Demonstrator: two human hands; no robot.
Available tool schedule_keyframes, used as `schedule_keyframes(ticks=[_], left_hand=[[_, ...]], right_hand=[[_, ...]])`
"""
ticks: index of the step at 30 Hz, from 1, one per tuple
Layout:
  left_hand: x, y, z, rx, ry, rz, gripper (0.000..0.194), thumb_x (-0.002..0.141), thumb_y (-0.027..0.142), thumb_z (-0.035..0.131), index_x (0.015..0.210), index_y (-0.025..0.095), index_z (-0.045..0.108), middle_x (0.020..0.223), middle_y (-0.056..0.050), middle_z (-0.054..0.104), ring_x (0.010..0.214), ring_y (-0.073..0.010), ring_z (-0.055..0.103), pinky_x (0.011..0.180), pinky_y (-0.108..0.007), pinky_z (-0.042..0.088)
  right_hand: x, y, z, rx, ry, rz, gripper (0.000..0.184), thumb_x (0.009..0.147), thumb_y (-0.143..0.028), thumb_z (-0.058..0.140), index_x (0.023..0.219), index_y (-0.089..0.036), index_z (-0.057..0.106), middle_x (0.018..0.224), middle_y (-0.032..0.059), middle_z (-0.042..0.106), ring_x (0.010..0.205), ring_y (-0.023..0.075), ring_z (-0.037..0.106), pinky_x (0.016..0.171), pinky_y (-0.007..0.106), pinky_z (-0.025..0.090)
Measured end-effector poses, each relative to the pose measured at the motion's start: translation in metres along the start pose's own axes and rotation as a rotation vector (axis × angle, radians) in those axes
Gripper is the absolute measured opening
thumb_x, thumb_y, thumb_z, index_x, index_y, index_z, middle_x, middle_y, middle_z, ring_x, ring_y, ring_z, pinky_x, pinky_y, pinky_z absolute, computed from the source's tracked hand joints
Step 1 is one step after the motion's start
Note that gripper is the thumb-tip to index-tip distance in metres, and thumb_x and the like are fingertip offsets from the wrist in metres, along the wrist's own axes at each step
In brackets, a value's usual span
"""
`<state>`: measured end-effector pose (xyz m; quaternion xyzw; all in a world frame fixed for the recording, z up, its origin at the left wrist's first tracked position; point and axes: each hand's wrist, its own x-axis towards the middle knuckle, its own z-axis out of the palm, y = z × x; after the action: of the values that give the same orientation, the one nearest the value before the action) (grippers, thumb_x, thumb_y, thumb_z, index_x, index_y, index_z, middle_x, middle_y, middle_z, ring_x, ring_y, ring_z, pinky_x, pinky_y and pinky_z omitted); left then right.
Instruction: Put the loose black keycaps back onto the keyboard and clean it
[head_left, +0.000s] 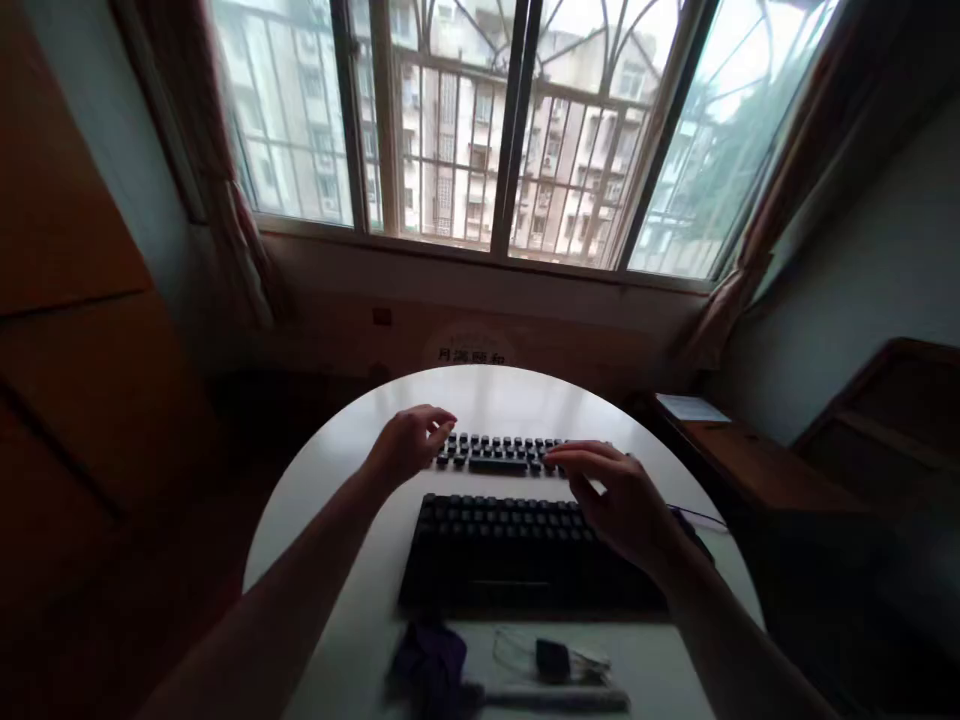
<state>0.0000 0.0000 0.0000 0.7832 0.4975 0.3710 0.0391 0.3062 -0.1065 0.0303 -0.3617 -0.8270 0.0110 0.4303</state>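
On the round white table, loose dark keycaps [498, 465] lie in rows, with a long space bar among them. My left hand [409, 440] is at the left end of these rows, fingers bent and thumb a little apart. My right hand [611, 490] reaches over the right end, its fingers stretched out and touching or just above the keycaps. Nothing shows in either hand. Closer to me lies a black keyboard [510, 560], partly beneath my right hand and forearm. Keys show in its far rows; its near part looks dark and flat.
On the table's near edge are a purple cloth [431, 660], a small black object [553, 660] with thin wire, and a blurred rod-like tool [555, 699]. A cable [701, 516] runs off right. A wooden side table [757, 465] holds a paper [691, 408]. Barred windows stand ahead.
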Motion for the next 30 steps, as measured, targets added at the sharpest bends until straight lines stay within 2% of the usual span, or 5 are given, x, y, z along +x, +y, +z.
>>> schedule_keyframes(ticks=[5,12,20,25,30], left_hand=[[0.025,-0.045,-0.002,0.091,-0.079,-0.134,0.023,0.083,0.034,0.060,0.094,0.023,0.076,0.089,-0.003,0.076,0.075,-0.0187,0.068,0.076,-0.028,0.051],[0.029,-0.097,0.034,0.042,-0.133,-0.272,0.029,0.082,0.034,0.060,0.100,0.019,0.077,0.088,-0.006,0.077,0.078,-0.0200,0.070,0.074,-0.028,0.053],[0.015,-0.103,0.050,-0.114,-0.109,-0.243,0.033,0.084,0.037,0.057,0.105,0.020,0.076,0.104,-0.006,0.076,0.089,-0.0209,0.069,0.085,-0.031,0.053],[0.012,-0.104,0.051,-0.169,-0.120,-0.241,0.026,0.080,0.032,0.062,0.095,0.020,0.078,0.098,-0.005,0.076,0.089,-0.0203,0.069,0.083,-0.030,0.053],[0.011,-0.103,0.050,-0.145,-0.125,-0.287,0.031,0.080,0.037,0.063,0.101,0.019,0.078,0.087,-0.006,0.076,0.082,-0.0210,0.068,0.078,-0.031,0.052]], right_hand=[[-0.007,0.005,0.021,0.095,0.112,-0.099,0.029,0.089,-0.007,0.052,0.099,-0.025,0.073,0.103,0.0031,0.072,0.100,0.0171,0.066,0.089,0.033,0.054],[-0.022,0.031,0.028,0.179,0.216,0.013,0.023,0.091,-0.009,0.055,0.094,-0.023,0.073,0.094,0.0035,0.072,0.088,0.0153,0.068,0.079,0.030,0.055],[-0.023,0.028,0.029,0.197,0.222,0.054,0.021,0.091,-0.010,0.057,0.092,-0.023,0.073,0.094,0.0035,0.071,0.092,0.0167,0.066,0.084,0.033,0.053],[-0.024,0.028,0.031,0.216,0.199,0.051,0.021,0.091,-0.009,0.055,0.092,-0.022,0.072,0.094,0.0038,0.071,0.093,0.0165,0.065,0.083,0.032,0.053],[-0.025,0.040,0.035,0.171,0.241,0.111,0.021,0.090,-0.011,0.057,0.090,-0.023,0.073,0.094,0.0022,0.071,0.090,0.0154,0.067,0.080,0.029,0.054]])
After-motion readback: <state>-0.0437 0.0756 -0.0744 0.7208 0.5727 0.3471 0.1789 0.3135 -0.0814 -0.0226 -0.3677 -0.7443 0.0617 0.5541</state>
